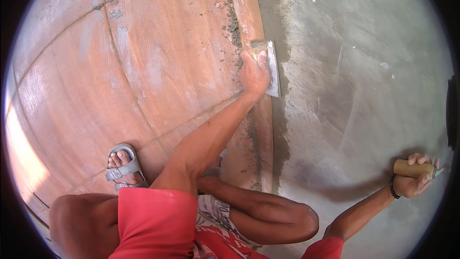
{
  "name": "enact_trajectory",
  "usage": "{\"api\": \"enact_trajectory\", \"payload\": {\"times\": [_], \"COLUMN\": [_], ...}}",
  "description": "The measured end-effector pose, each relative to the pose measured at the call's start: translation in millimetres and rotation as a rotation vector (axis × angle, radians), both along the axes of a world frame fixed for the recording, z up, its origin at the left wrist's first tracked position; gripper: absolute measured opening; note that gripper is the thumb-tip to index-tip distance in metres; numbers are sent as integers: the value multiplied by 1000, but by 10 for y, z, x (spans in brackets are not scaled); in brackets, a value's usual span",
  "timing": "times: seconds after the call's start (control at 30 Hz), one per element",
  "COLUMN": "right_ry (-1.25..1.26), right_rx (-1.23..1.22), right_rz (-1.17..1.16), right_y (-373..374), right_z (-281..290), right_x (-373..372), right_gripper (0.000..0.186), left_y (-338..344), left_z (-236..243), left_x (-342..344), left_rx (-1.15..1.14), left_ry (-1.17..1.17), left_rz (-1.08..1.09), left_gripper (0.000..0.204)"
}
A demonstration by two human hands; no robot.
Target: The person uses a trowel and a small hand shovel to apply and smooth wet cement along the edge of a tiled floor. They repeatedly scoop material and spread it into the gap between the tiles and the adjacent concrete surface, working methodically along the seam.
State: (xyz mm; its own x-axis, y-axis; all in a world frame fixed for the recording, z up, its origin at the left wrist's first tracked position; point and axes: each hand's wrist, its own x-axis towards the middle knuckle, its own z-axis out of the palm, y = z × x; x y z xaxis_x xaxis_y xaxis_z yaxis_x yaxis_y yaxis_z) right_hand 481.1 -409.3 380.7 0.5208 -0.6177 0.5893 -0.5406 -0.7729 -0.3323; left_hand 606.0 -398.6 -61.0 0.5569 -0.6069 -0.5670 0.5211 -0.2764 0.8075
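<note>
My left hand (pixel 255 73) is wrapped round the handle of a flat rectangular plastering trowel (pixel 273 69). Its pale metal blade lies along the right edge of a narrow reddish-brown tile strip (pixel 247 9), beside a band of dark, damp mortar (pixel 281 129). Out to the far right, my right hand (pixel 413 184) holds a pointing trowel by its thick wooden handle (pixel 411 168). Only a little of that tool's metal end (pixel 441 170) shows near the picture's rim. Crumbly mortar (pixel 233 28) fills the gap on the left of the strip.
Large wood-patterned reddish tiles (pixel 177 33) with grey smears cover the left side. A smooth grey cement surface (pixel 364 91) spreads on the right, under my right arm's shadow. My sandalled left foot (pixel 125 165) rests on the tiles; my bent right knee (pixel 304 218) juts rightward.
</note>
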Motion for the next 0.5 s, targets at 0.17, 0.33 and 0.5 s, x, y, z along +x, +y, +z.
{"api": "enact_trajectory", "payload": {"times": [0.17,0.33,0.5], "right_ry": [-1,-9,-39], "right_rx": [-26,-24,-43], "right_rz": [-27,-63,-80], "right_y": [9,42,83], "right_z": [-55,-63,-105], "right_x": [47,46,129], "right_gripper": [66,66,62], "left_y": [461,947,-9], "left_z": [774,1050,194], "left_x": [-612,-753,430], "left_rx": [-183,-453,-173], "left_ry": [90,33,-110], "left_rz": [-203,-410,-22], "left_gripper": [41,43,39]}}
